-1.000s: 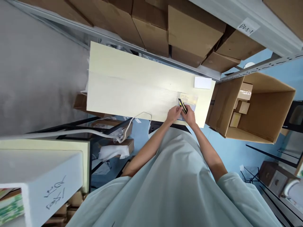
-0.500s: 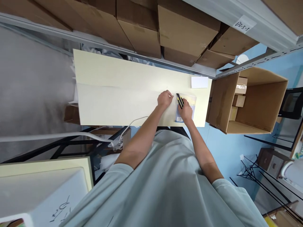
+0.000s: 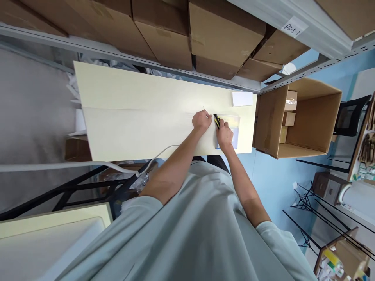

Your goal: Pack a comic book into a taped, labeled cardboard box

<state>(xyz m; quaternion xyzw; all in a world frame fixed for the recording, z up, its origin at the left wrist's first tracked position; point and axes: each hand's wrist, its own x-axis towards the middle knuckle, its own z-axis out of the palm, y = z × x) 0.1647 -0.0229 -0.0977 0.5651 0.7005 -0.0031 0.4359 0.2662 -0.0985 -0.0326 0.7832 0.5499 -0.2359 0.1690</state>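
Observation:
My right hand [image 3: 224, 136] grips a black and yellow utility knife [image 3: 216, 121] over a clear plastic packet [image 3: 233, 128] with yellow and blue print, lying on the right end of the pale table [image 3: 131, 117]. My left hand [image 3: 202, 120] rests closed on the tabletop just left of the knife, its fingers curled; whether it holds anything is hidden. A small white card [image 3: 242, 98] lies near the table's far right corner, apart from both hands.
An open cardboard box [image 3: 310, 117] with small cartons inside stands right of the table. Brown boxes [image 3: 175, 35] fill the metal shelf behind it. A white cable [image 3: 158, 153] hangs off the near edge. Black wire racks [image 3: 310, 207] stand on the blue floor.
My left hand left the knife, moved up and left, and settled on the tabletop. My right hand shifted slightly along the packet with the knife. The view drifted right.

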